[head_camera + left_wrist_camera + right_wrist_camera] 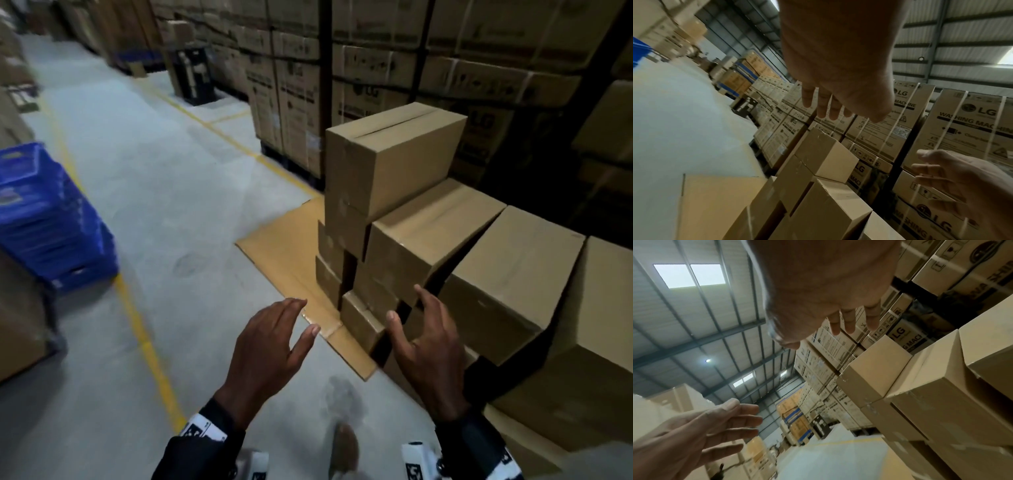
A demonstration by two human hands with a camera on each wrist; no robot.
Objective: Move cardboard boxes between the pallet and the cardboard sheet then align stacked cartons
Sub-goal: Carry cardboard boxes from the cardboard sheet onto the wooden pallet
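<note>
Over the near corner of the cardboard sheet (284, 263) I see both hands empty, fingers spread apart. My left hand (270, 346) hangs above the sheet's near edge, touching nothing. My right hand (424, 346) is just in front of the cardboard boxes (428, 236), its fingertips close to a lower carton's near face; whether they touch it I cannot tell. One box (390, 154) sits highest at the far end of the stack. Blue crates (51, 219) stand well apart across the grey floor (154, 171), beyond a yellow line (144, 339).
</note>
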